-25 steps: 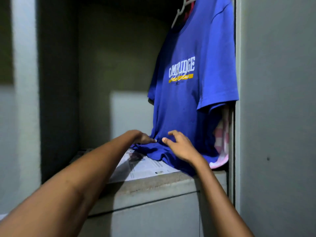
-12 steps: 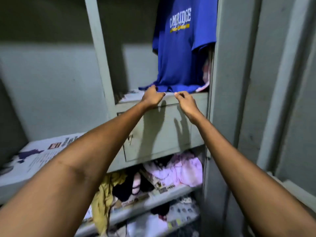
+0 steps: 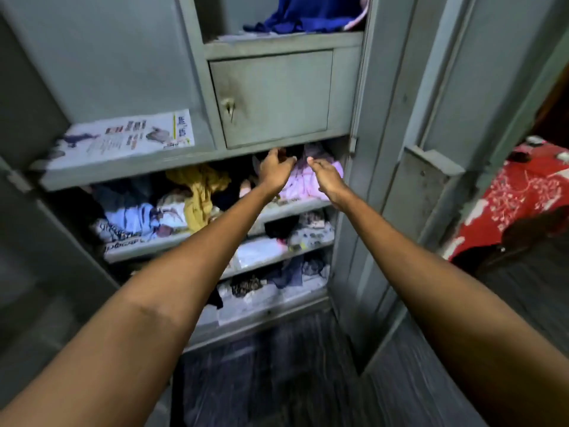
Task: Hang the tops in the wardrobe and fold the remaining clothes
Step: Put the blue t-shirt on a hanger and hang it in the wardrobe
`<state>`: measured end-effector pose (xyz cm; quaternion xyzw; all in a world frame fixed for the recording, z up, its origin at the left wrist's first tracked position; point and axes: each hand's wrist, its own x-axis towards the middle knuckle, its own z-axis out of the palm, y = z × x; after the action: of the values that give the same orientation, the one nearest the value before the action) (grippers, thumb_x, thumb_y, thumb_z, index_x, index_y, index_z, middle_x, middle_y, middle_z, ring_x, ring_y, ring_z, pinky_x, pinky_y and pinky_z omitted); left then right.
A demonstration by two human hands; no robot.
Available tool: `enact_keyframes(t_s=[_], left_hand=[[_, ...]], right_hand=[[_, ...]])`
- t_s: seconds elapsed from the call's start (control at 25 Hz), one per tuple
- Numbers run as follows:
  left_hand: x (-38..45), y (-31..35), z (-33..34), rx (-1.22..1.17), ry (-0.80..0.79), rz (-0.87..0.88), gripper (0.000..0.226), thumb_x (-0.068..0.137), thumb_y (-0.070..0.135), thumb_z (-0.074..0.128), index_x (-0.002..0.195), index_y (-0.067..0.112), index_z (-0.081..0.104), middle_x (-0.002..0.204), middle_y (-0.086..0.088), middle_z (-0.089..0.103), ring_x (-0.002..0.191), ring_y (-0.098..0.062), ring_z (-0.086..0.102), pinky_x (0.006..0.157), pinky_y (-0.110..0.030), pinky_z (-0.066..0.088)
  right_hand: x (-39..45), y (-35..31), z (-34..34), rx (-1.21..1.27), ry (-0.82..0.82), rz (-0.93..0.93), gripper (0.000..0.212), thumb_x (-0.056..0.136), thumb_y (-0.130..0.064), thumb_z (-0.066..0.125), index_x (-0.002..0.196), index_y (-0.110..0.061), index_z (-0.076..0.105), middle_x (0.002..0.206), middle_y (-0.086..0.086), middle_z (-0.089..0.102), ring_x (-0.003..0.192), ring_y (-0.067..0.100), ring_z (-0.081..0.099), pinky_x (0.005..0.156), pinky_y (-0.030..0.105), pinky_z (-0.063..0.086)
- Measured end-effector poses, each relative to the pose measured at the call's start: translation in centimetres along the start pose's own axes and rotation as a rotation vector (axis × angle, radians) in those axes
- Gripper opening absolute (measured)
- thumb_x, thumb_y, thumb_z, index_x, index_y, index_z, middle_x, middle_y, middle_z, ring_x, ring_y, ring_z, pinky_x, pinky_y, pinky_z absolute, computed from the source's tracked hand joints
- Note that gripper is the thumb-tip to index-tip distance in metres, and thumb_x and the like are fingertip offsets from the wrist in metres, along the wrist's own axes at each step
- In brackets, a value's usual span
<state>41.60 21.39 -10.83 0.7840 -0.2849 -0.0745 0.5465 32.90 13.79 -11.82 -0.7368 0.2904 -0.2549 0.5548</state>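
At the left of the frame a newspaper sheet (image 3: pixel 123 138) lines the grey wardrobe shelf (image 3: pixel 123 175), likely to keep clothes off the bare metal. Below it, left of centre, a heap of crumpled clothes (image 3: pixel 144 215) fills the next shelf, with a mustard-yellow garment (image 3: pixel 198 195) spilling over the front edge; these look like the unfolded pieces the task means. At centre the left hand (image 3: pixel 274 171) reaches into the shelf opening just under the small locked compartment door (image 3: pixel 272 97), its fingers loosely curled and gripping nothing that I can see. Just beside it the right hand (image 3: pixel 328 177) hovers over a pale pink garment (image 3: pixel 303 186), fingers relaxed and apart, holding nothing; both hands seem set to gather that pink piece. It lies bunched and wrinkled, soft and light-looking. At upper centre the hem of the blue T-shirt (image 3: pixel 308 18) rests pooled on the compartment top, apparently hung already. A red patterned bedspread (image 3: pixel 517 198) shows at the right.
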Motion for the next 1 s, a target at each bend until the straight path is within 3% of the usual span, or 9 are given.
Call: enact_keyframes(t_s=[0.2,0.36,0.44,0.52,0.6,0.72,0.88,1.0], left_hand=[[-12.5,-7.7,4.7,0.117,-0.211,-0.285,0.035,0.093,0.021,0.054,0.121,0.000,0.050,0.120,-0.021,0.059,0.107,-0.031,0.056,0.084,-0.032,0.042],[-23.0,-12.3,8.5,0.252,-0.418,-0.492,0.044,0.096,0.029,0.050,0.129,0.001,0.043,0.130,-0.018,0.051,0.117,-0.031,0.050,0.087,-0.033,0.040],[-27.4,-13.7,10.1,0.249,-0.473,-0.581,0.028,0.097,0.029,0.048,0.109,0.003,0.050,0.109,-0.016,0.055,0.105,-0.025,0.050,0.074,-0.031,0.038],[-30.3,-14.6,11.9,0.274,-0.514,-0.630,0.036,0.097,0.032,0.048,0.115,0.000,0.051,0.116,-0.018,0.056,0.111,-0.028,0.051,0.075,-0.031,0.039],[-31.8,-14.4,13.8,0.313,-0.573,-0.612,0.053,0.097,0.035,0.047,0.133,-0.004,0.042,0.136,-0.019,0.047,0.123,-0.032,0.046,0.091,-0.032,0.039],[-33.1,-12.6,17.9,0.302,-0.690,-0.578,0.052,0.099,0.031,0.045,0.138,-0.003,0.037,0.144,-0.013,0.040,0.130,-0.029,0.041,0.098,-0.030,0.035],[-33.4,-10.4,24.8,0.274,-0.829,-0.492,0.053,0.097,0.032,0.048,0.132,-0.007,0.045,0.136,-0.023,0.048,0.127,-0.034,0.045,0.104,-0.036,0.038],[-33.4,-7.9,30.9,0.324,-0.959,-0.381,0.050,0.098,0.030,0.047,0.124,-0.012,0.051,0.128,-0.029,0.053,0.120,-0.039,0.050,0.097,-0.041,0.040]], right_hand=[[-10.1,9.6,-1.5,-0.031,-0.117,0.258,0.030,0.101,-0.030,0.039,0.113,-0.008,0.055,0.116,0.009,0.055,0.110,0.023,0.051,0.081,0.027,0.037],[-18.3,16.8,-4.3,-0.025,-0.184,0.521,0.052,0.101,-0.037,0.035,0.141,-0.005,0.037,0.141,0.007,0.042,0.127,0.022,0.040,0.091,0.032,0.035],[-22.0,19.8,-6.0,-0.008,-0.210,0.636,0.049,0.100,-0.043,0.034,0.138,-0.013,0.041,0.143,0.007,0.039,0.126,0.020,0.039,0.096,0.033,0.034],[-24.7,22.5,-7.9,0.044,-0.180,0.699,0.038,0.100,-0.042,0.035,0.124,-0.017,0.050,0.129,0.005,0.044,0.122,0.019,0.041,0.103,0.034,0.033],[-26.7,24.3,-10.1,0.082,-0.123,0.744,0.035,0.099,-0.040,0.038,0.120,-0.015,0.050,0.113,0.004,0.048,0.115,0.021,0.045,0.092,0.030,0.034],[-28.9,26.3,-14.5,0.088,-0.015,0.822,0.026,0.097,-0.046,0.039,0.087,-0.024,0.049,0.080,-0.005,0.045,0.101,0.017,0.042,0.085,0.031,0.032],[-30.5,28.0,-20.9,0.216,0.223,0.846,0.035,0.100,-0.039,0.038,0.070,-0.020,0.043,0.076,0.000,0.047,0.066,0.010,0.044,0.054,0.022,0.040],[-30.5,29.3,-26.4,0.224,0.414,0.844,0.035,0.099,-0.038,0.041,0.068,-0.022,0.042,0.069,-0.005,0.040,0.059,0.004,0.036,0.052,0.016,0.032]])
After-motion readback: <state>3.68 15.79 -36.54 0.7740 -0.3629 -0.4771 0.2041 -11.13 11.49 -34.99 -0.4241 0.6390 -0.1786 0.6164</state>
